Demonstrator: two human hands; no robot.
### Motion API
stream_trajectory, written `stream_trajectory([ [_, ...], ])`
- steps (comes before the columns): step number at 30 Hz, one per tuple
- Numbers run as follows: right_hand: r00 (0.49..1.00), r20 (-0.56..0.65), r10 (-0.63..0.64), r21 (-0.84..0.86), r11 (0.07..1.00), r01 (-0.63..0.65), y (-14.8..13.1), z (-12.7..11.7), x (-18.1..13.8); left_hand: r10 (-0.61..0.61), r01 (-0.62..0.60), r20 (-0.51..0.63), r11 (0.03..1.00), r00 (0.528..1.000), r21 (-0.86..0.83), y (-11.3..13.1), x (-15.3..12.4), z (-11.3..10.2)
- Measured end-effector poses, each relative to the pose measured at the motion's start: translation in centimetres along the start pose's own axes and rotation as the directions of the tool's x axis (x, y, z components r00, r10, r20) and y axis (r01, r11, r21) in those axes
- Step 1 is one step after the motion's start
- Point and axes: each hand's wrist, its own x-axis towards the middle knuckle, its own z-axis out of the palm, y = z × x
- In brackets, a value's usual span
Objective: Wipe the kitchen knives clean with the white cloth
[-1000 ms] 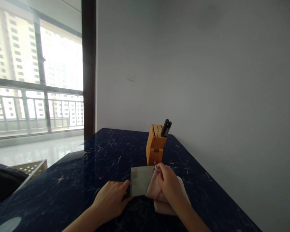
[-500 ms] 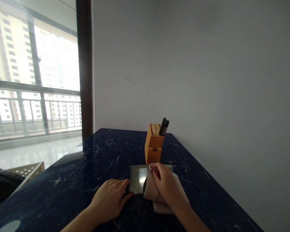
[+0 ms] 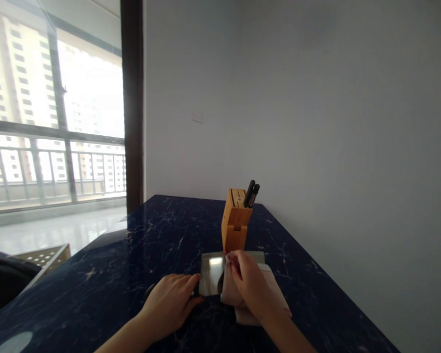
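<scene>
A cleaver (image 3: 210,279) with a broad, shiny steel blade lies low over the dark tabletop, its dark handle end showing at the left. My left hand (image 3: 171,300) is closed round that handle, thumb and forefinger close to the blade's base. Over the blade's middle, my right hand (image 3: 248,279) pinches a pale folded cloth (image 3: 232,290). Part of the cloth hangs below the hand onto the table, and the blade's far end shows beyond it. A small red spot is visible by the right fingertips. Cloth and hand hide the blade's middle.
Just beyond the blade stands a wooden knife block (image 3: 236,220) with black-handled tools (image 3: 252,193) in its right side. The dark blue marbled table (image 3: 176,230) runs along a grey wall on the right. At left is a perforated pale container (image 3: 53,262) beside a dark item.
The whole view has shifted slightly, so things sit a little further right. Both hands keep their holds on the cleaver and the cloth, with hardly any movement between them.
</scene>
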Motion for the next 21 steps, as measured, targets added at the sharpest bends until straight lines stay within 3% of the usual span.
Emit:
stream_trajectory([
  [6,0.993,-0.103,0.056,-0.069,0.996,-0.064,1.5,-0.9,0.6,-0.009,0.009,0.014,1.0,1.0,0.003,0.2,0.1,-0.2],
  [12,0.998,-0.003,-0.057,-0.059,0.997,0.057,0.1,-0.6,0.1,0.009,-0.009,0.015,1.0,1.0,0.02,0.1,0.1,-0.3],
  [17,0.998,-0.063,0.017,-0.107,0.994,-0.024,0.8,-0.6,0.4,0.006,-0.006,0.013,1.0,1.0,0.013,0.0,0.1,-0.5],
  [19,0.999,-0.027,0.024,-0.112,0.993,-0.027,0.8,-0.6,0.3,-0.005,0.005,0.026,1.0,1.0,-0.013,0.1,0.1,-0.5],
  [21,0.996,0.088,-0.028,-0.099,0.994,0.036,0.3,-0.6,0.1,-0.023,0.025,0.036,0.999,0.999,-0.03,0.1,0.1,-0.5],
])
